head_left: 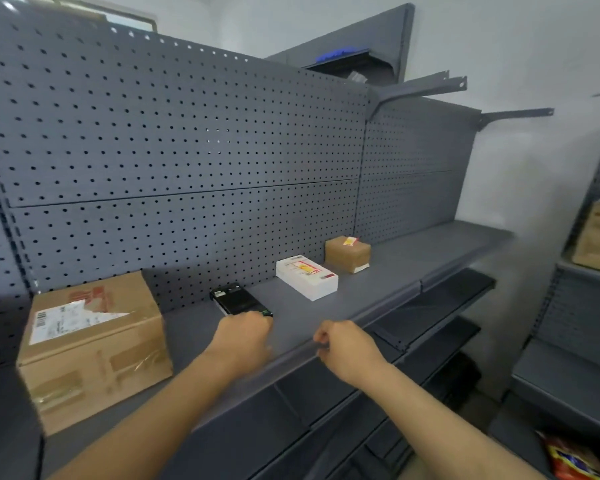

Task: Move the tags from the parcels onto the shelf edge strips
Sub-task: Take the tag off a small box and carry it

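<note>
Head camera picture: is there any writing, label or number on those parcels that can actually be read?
None can be read.
Large cardboard box: white shipping label with barcode and red print, both blurred.
Black box: small pale markings, too small.
White box: red and yellow tag, print blurred.
Small brown parcel: red and yellow tag, illegible.
Red packet at bottom right: print blurred.

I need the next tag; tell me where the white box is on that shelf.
In the head view the white box lies flat on the grey shelf, right of centre, between the black box on its left and the small brown parcel on its right.
</note>
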A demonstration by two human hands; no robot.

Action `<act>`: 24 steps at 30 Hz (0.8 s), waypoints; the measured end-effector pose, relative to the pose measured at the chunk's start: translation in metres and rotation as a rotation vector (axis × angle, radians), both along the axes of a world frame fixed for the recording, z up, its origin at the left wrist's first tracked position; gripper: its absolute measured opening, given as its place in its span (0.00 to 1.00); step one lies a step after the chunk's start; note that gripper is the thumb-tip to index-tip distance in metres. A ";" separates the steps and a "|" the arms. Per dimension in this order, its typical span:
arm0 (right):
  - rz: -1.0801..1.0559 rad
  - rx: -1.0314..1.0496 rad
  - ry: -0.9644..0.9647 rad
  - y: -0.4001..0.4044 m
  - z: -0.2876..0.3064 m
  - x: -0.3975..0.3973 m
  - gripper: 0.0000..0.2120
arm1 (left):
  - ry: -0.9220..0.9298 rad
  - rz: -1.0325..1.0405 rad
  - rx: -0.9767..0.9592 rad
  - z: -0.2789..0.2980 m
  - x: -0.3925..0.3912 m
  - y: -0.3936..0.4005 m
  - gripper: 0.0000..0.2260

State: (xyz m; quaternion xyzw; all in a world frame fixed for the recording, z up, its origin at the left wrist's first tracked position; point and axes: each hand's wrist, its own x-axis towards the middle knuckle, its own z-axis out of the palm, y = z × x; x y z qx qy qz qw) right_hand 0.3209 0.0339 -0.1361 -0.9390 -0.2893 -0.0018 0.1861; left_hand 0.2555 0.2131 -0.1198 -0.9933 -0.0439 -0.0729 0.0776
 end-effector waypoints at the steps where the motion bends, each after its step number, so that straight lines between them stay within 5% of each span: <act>1: -0.004 0.002 0.007 -0.004 -0.001 0.009 0.10 | 0.009 0.003 -0.002 0.000 0.011 -0.002 0.14; 24: 0.090 0.043 0.014 0.039 0.001 0.279 0.11 | -0.060 0.061 -0.096 -0.005 0.275 0.029 0.15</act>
